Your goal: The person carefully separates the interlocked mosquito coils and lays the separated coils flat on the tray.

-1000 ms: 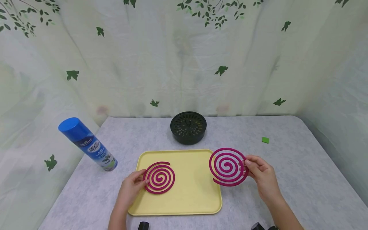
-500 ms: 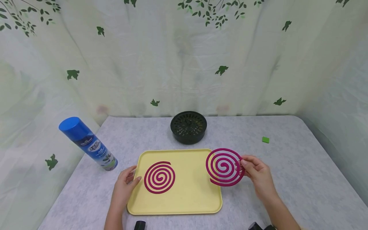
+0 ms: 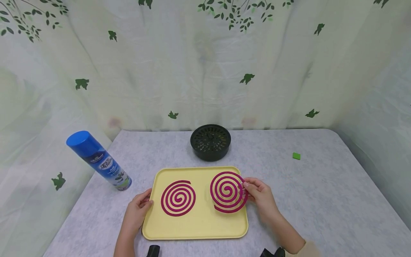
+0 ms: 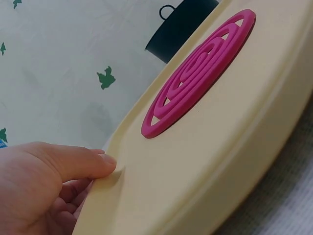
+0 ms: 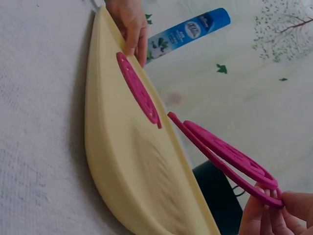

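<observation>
A magenta mosquito coil (image 3: 178,198) lies flat on the left half of the yellow tray (image 3: 199,228). My left hand (image 3: 136,210) grips the tray's left rim, thumb (image 4: 105,166) on top and the other fingers at the outer side. A second mosquito coil (image 3: 227,192) is pinched at its right edge between the thumb and fingers of my right hand (image 3: 261,196). It hangs above the tray's right half, casting a shadow on the tray in the right wrist view, where it looks tilted (image 5: 225,161).
Behind the tray stands a round black coil holder (image 3: 210,142) with a slotted top. A blue spray can (image 3: 99,160) stands at the left of the grey table (image 3: 321,200). A small green square (image 3: 296,156) lies at the back right. A leaf-patterned curtain (image 3: 205,64) hangs behind.
My left hand has let go of the coil on the tray and moved left to the tray's rim. My right hand has carried its coil left, over the tray.
</observation>
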`<state>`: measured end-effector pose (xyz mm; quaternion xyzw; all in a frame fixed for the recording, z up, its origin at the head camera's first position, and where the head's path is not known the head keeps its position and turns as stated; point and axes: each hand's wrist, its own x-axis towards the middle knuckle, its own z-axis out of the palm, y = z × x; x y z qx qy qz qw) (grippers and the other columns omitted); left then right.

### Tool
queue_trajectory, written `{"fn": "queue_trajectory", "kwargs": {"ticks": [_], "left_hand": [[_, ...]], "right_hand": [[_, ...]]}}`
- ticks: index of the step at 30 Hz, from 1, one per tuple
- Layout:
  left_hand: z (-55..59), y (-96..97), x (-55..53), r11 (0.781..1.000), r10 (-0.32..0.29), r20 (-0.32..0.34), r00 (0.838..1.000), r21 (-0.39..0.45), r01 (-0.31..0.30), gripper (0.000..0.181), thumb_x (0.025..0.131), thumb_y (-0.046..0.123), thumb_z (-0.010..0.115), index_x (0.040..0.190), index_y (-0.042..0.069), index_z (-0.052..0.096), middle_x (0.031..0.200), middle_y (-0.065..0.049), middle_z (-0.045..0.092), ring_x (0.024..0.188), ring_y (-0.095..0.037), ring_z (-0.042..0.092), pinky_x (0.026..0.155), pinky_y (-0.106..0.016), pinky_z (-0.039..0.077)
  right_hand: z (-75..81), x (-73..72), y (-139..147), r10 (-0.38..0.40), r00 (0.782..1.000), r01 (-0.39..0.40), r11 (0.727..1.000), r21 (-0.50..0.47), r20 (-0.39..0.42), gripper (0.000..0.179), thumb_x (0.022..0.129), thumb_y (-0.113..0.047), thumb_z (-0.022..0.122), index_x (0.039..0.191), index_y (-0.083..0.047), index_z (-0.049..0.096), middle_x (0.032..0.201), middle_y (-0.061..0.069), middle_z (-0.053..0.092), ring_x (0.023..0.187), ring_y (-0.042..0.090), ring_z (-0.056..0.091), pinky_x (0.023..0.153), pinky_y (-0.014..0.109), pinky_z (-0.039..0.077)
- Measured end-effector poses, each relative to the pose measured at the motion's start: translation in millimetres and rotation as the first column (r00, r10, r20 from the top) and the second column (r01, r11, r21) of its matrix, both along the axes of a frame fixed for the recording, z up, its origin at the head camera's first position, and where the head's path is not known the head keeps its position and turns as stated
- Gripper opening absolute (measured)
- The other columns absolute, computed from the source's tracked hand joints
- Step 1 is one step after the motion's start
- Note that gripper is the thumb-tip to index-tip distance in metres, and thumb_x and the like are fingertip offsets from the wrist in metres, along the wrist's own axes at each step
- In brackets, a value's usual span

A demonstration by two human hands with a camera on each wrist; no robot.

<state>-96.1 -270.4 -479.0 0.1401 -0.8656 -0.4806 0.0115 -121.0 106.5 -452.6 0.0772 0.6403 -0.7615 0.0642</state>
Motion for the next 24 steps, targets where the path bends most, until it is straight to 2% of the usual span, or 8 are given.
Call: {"fn": "queue_trajectory", "kwargs": {"ticks": [3,6,9,14,19,24], "left_hand": [[-0.5,-0.1,-0.2,1.0,0.001,0.004,1.0,-0.006,-0.001,0.044,0.088,0.002,0.054,0.132,0.003,0.044,0.115,-0.014,0.049,0.098,-0.019,0.046,0.075,-0.006,0.039],[-0.7,-0.1,-0.2,1.0,0.002,0.01,1.0,-0.006,-0.002,0.044,0.089,0.002,0.053,0.132,0.003,0.044,0.116,-0.014,0.048,0.099,-0.019,0.046,0.075,-0.006,0.038],[-1.6,-0.4,-0.6,1.0,0.004,0.015,1.0,-0.011,-0.004,0.044,0.089,0.003,0.053,0.132,0.003,0.044,0.116,-0.013,0.048,0.1,-0.019,0.046,0.075,-0.005,0.038],[-2.2,-0.3,-1.0,1.0,-0.004,0.011,1.0,-0.007,0.004,0.044,0.089,0.004,0.054,0.132,0.004,0.044,0.116,-0.013,0.048,0.1,-0.019,0.046,0.076,-0.007,0.039],[-1.8,0.5,-1.3,1.0,-0.002,0.025,1.0,-0.01,0.003,0.045,0.09,0.004,0.053,0.133,0.004,0.043,0.116,-0.012,0.048,0.101,-0.019,0.046,0.076,-0.008,0.039],[-1.3,0.2,-1.1,1.0,-0.01,0.017,1.0,-0.005,0.01,0.044,0.09,0.004,0.053,0.133,0.003,0.043,0.116,-0.014,0.047,0.101,-0.02,0.045,0.075,-0.006,0.037]], "right_hand": [[-6.3,-1.9,-10.8,0.03,1.0,-0.03,0.999,-0.021,0.006,0.025,0.089,-0.01,0.056,0.107,0.007,0.054,0.084,0.008,0.063,0.069,0.014,0.058,0.06,0.024,0.05],[-11.4,-3.0,-19.0,0.082,0.997,-0.082,0.997,0.001,-0.009,0.025,0.089,-0.007,0.055,0.109,0.008,0.054,0.087,0.011,0.064,0.072,0.014,0.058,0.062,0.025,0.051],[-14.6,-3.6,-24.4,0.132,0.99,-0.13,0.99,0.045,-0.04,0.025,0.089,-0.002,0.054,0.11,0.01,0.054,0.093,0.016,0.063,0.079,0.016,0.06,0.067,0.028,0.052],[-15.3,-3.4,-27.4,0.176,0.98,-0.161,0.976,0.15,-0.09,0.03,0.087,0.003,0.053,0.115,0.012,0.051,0.102,0.023,0.06,0.093,0.024,0.059,0.076,0.029,0.05],[-15.8,-0.8,-26.3,0.257,0.959,-0.216,0.938,0.27,-0.124,0.04,0.088,0.002,0.051,0.125,0.015,0.041,0.118,0.028,0.05,0.11,0.034,0.049,0.088,0.033,0.044],[-16.7,1.8,-24.6,0.294,0.947,-0.255,0.932,0.257,-0.127,0.046,0.088,0.002,0.052,0.13,0.012,0.036,0.131,0.027,0.039,0.123,0.035,0.035,0.096,0.037,0.034]]}}
